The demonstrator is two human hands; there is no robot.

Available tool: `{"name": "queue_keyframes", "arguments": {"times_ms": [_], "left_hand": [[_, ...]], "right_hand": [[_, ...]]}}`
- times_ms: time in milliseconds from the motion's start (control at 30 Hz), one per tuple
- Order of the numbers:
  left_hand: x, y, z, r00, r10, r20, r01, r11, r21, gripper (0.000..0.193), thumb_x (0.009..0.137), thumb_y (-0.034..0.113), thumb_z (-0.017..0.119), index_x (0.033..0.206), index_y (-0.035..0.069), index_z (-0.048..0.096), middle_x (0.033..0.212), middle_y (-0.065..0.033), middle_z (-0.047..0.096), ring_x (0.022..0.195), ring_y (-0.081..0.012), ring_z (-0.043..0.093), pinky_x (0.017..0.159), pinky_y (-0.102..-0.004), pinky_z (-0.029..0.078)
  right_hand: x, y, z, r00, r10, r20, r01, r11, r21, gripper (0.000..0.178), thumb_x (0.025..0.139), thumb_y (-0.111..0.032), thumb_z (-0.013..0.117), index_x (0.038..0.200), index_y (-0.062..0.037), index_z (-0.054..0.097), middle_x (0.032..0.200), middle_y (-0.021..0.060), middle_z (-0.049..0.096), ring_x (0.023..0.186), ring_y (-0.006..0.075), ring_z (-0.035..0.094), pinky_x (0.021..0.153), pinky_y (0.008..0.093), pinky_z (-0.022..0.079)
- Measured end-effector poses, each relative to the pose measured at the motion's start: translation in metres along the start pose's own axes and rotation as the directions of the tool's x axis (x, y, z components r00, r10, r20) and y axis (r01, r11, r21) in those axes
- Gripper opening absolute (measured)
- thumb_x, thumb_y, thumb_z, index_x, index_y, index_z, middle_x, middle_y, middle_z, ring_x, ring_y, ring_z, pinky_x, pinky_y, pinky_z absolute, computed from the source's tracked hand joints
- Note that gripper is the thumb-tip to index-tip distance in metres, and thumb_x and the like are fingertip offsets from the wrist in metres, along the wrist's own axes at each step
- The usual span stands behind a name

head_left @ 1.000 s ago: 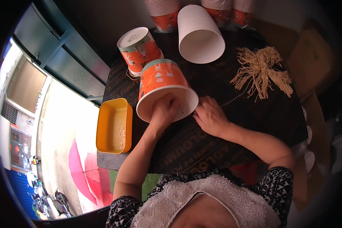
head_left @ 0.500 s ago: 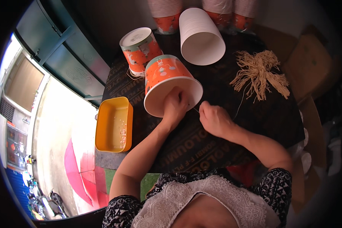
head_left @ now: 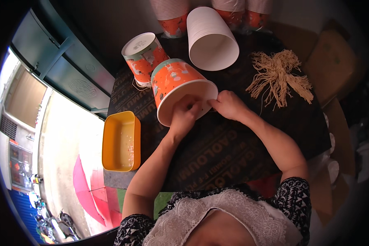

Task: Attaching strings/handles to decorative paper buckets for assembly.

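An orange paper bucket (head_left: 178,78) with a printed pattern and a white inside lies tilted, its mouth toward me. My left hand (head_left: 185,112) reaches into its mouth with the fingers curled; what they grip is hidden. At the right side of the rim, my right hand (head_left: 229,105) has its fingers pinched together, the tips touching the bucket's edge. A thin cord runs by these fingers, though its end is hard to see. Behind, a stack of similar orange buckets (head_left: 145,63) stands upside down, with cord loops at its base. A bundle of beige cords (head_left: 279,78) lies at the right.
A yellow tub (head_left: 121,143) with small pale bits stands at the left table edge. A nested stack of white buckets (head_left: 213,45) lies on its side at the back, before wrapped bucket stacks (head_left: 170,20). Cardboard (head_left: 330,61) is at the right, a pink umbrella (head_left: 88,190) outside.
My right hand has moved up and left to the bucket's rim; before, it stood apart with a thin cord stretched to the bucket. My left hand remains inside the bucket.
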State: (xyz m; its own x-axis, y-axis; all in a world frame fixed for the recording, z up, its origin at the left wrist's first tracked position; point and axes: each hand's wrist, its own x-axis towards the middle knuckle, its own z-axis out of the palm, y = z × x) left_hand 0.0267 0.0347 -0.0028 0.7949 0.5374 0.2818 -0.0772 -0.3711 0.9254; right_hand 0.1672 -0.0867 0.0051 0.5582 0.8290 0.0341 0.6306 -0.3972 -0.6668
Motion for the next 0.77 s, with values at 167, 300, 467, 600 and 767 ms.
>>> {"name": "queue_keyframes", "arguments": {"times_ms": [167, 300, 467, 600, 767], "left_hand": [[0.002, 0.012, -0.001, 0.982, -0.152, 0.113, 0.17, 0.969, -0.178, 0.015, 0.085, 0.01, 0.058, 0.086, -0.003, 0.066, 0.08, -0.006, 0.066, 0.074, -0.011, 0.059, 0.067, -0.0254, 0.048], [0.004, 0.004, 0.001, 0.983, -0.175, 0.062, 0.18, 0.978, -0.105, 0.015, 0.084, 0.01, 0.057, 0.084, -0.002, 0.066, 0.076, -0.0045, 0.064, 0.069, -0.0103, 0.057, 0.062, -0.0247, 0.047], [0.007, 0.009, -0.003, 0.968, -0.236, 0.085, 0.242, 0.968, -0.072, 0.015, 0.084, 0.012, 0.06, 0.083, -0.003, 0.066, 0.071, -0.004, 0.062, 0.064, -0.0092, 0.055, 0.056, -0.0241, 0.045], [0.007, 0.014, -0.005, 0.94, -0.305, 0.154, 0.325, 0.937, -0.127, 0.018, 0.085, 0.016, 0.064, 0.084, -0.002, 0.065, 0.072, -0.0021, 0.06, 0.065, -0.008, 0.054, 0.058, -0.0218, 0.043], [0.008, 0.007, -0.009, 0.931, -0.296, 0.213, 0.336, 0.924, -0.183, 0.015, 0.084, 0.013, 0.063, 0.082, -0.001, 0.065, 0.071, -0.0039, 0.061, 0.062, -0.0083, 0.055, 0.053, -0.0218, 0.043]], "right_hand": [[-0.001, 0.0, -0.001, 1.0, 0.026, 0.009, -0.026, 1.0, -0.005, 0.039, 0.086, -0.033, 0.06, 0.079, 0.0043, 0.068, 0.08, 0.0252, 0.065, 0.078, 0.0416, 0.065, 0.071, 0.0481, 0.053], [-0.018, -0.009, -0.001, 0.999, -0.036, 0.019, 0.039, 0.978, -0.206, 0.036, 0.088, -0.032, 0.06, 0.08, 0.0013, 0.068, 0.079, 0.0227, 0.066, 0.076, 0.0398, 0.066, 0.068, 0.0483, 0.053], [-0.047, -0.031, -0.003, 0.983, -0.152, 0.106, 0.176, 0.944, -0.28, 0.024, 0.088, -0.026, 0.058, 0.082, -0.0039, 0.065, 0.076, 0.0195, 0.066, 0.073, 0.0394, 0.064, 0.068, 0.0491, 0.052], [-0.047, -0.026, 0.001, 0.965, -0.23, 0.126, 0.254, 0.938, -0.237, 0.018, 0.088, -0.02, 0.056, 0.084, -0.0049, 0.064, 0.076, 0.0182, 0.066, 0.074, 0.0375, 0.065, 0.066, 0.0477, 0.052], [-0.039, -0.016, 0.006, 0.961, -0.274, 0.036, 0.277, 0.956, -0.099, 0.018, 0.087, -0.021, 0.058, 0.092, -0.0058, 0.068, 0.079, 0.0184, 0.067, 0.076, 0.0361, 0.066, 0.068, 0.0453, 0.053]]}}
